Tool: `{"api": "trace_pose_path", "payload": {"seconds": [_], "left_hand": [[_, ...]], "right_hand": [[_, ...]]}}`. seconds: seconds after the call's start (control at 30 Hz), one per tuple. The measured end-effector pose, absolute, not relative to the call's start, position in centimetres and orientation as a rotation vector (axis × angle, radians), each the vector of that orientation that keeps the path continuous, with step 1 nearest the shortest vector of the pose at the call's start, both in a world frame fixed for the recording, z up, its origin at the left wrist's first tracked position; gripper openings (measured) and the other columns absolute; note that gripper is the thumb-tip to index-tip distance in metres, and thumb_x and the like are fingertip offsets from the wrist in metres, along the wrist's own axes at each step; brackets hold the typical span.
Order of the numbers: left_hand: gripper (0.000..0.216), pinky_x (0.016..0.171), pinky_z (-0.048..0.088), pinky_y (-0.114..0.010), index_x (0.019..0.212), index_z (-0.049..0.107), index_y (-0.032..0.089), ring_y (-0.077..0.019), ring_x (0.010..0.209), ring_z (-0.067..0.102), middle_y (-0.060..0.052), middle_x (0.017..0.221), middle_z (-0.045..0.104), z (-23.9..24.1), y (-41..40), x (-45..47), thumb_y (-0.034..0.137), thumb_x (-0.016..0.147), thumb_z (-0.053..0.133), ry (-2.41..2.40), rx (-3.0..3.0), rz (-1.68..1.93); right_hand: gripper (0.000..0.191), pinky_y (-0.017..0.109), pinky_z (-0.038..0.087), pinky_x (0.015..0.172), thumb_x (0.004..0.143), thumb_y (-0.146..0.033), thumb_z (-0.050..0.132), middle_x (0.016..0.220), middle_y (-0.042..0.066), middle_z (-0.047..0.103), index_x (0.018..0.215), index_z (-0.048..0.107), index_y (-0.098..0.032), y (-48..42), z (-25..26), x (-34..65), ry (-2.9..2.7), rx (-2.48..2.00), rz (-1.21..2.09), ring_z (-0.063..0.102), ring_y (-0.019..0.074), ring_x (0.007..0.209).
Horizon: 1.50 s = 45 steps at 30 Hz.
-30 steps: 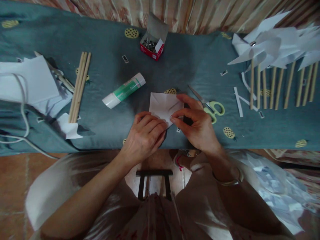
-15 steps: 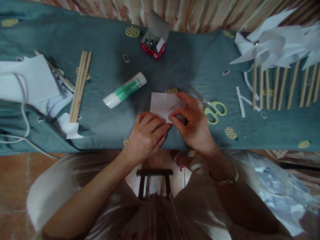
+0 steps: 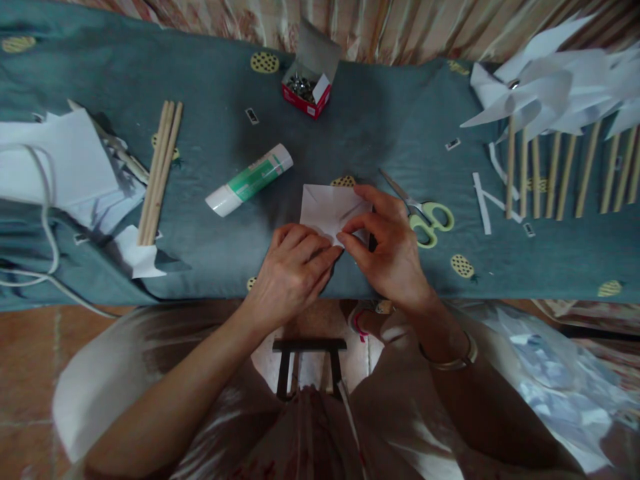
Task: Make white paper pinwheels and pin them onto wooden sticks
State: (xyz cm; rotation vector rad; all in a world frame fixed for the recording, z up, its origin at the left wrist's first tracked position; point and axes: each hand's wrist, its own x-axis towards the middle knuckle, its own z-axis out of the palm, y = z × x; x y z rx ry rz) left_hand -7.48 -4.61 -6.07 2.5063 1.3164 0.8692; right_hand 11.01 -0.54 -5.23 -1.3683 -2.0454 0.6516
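Note:
A white folded square of paper (image 3: pixel 326 205) lies on the blue-grey cloth (image 3: pixel 210 253) near the front edge. My left hand (image 3: pixel 293 273) rests on its near-left corner, fingers curled and pressed on the paper. My right hand (image 3: pixel 390 250) covers the paper's right side, thumb and forefinger pinched on a flap near the paper's near corner. The two hands nearly touch at the fingertips. Green-handled scissors (image 3: pixel 425 217) lie just right of my right hand. A white and green glue stick (image 3: pixel 249 180) lies on its side to the left of the paper.
A small red box of metal pins (image 3: pixel 306 90) stands open at the back. Wooden sticks (image 3: pixel 160 170) lie at the left beside white paper sheets (image 3: pixel 65 163) and a cord. Finished white paper pinwheels (image 3: pixel 545 93) on sticks lie at the right, with paper strips (image 3: pixel 483 203).
My right hand has slid a little left along the paper, its pinching fingers closing toward my left hand. The left hand has hardly moved.

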Motion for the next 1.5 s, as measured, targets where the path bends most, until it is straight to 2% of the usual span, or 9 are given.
{"api": "trace_pose_path", "payload": {"seconds": [0.37,0.63,0.8,0.97,1.13,1.3,1.5], "left_hand": [[0.018,0.086,0.049,-0.042,0.108,0.07,0.016,-0.0229,0.095,0.062,-0.008,0.094,0.073,-6.0,-4.7,-7.4,0.019,0.096,0.057,1.296,2.528,0.875],[0.017,0.088,0.049,-0.042,0.106,0.071,0.018,-0.0224,0.094,0.062,-0.006,0.093,0.072,-6.1,-4.6,-7.5,0.02,0.096,0.057,1.302,2.515,0.866],[0.02,0.09,0.048,-0.046,0.11,0.071,0.014,-0.0248,0.097,0.061,-0.009,0.094,0.071,-6.2,-4.7,-7.5,0.016,0.094,0.059,1.257,2.481,0.892],[0.018,0.089,0.049,-0.044,0.106,0.07,0.014,-0.0236,0.094,0.061,-0.008,0.091,0.071,-6.1,-4.6,-7.5,0.019,0.095,0.057,1.279,2.526,0.914],[0.017,0.089,0.049,-0.044,0.104,0.07,0.018,-0.0231,0.095,0.062,-0.006,0.092,0.071,-6.0,-4.7,-7.4,0.02,0.097,0.055,1.315,2.534,0.848],[0.014,0.088,0.05,-0.045,0.099,0.071,0.017,-0.0245,0.094,0.061,-0.008,0.093,0.072,-6.0,-4.6,-7.3,0.023,0.095,0.059,1.341,2.539,0.892],[0.016,0.09,0.048,-0.043,0.099,0.072,0.02,-0.0231,0.094,0.062,-0.006,0.093,0.072,-6.0,-4.6,-7.2,0.022,0.097,0.056,1.381,2.557,0.834]], "right_hand": [[0.01,0.047,0.044,0.112,0.087,-0.021,0.066,0.138,0.005,0.059,0.08,0.065,-0.027,-0.6,-5.3,11.0,-2.061,-1.349,0.635,0.052,0.026,0.13],[0.013,0.051,0.046,0.111,0.09,-0.02,0.061,0.138,0.003,0.059,0.088,0.07,-0.03,-0.8,-5.4,10.9,-2.054,-1.303,0.61,0.052,0.0286,0.129],[0.019,0.055,0.043,0.113,0.093,-0.024,0.057,0.138,-0.003,0.06,0.094,0.072,-0.036,-0.9,-5.3,10.7,-2.081,-1.295,0.635,0.051,0.0297,0.132],[0.02,0.052,0.041,0.114,0.092,-0.021,0.054,0.141,0.001,0.059,0.098,0.07,-0.032,-1.3,-5.3,10.8,-2.163,-1.274,0.629,0.051,0.0301,0.132],[0.028,0.052,0.034,0.117,0.095,-0.02,0.048,0.145,0.0,0.055,0.109,0.066,-0.036,-2.2,-6.1,10.4,-2.142,-1.313,0.687,0.047,0.0293,0.138],[0.029,0.051,0.037,0.116,0.098,-0.02,0.043,0.144,0.004,0.058,0.114,0.064,-0.033,-2.9,-6.8,9.7,-2.139,-1.302,0.635,0.047,0.0258,0.139],[0.034,0.053,0.038,0.116,0.096,-0.017,0.044,0.142,0.001,0.059,0.119,0.063,-0.035,-2.9,-6.9,10.2,-2.165,-1.275,0.556,0.047,0.025,0.14]]}}
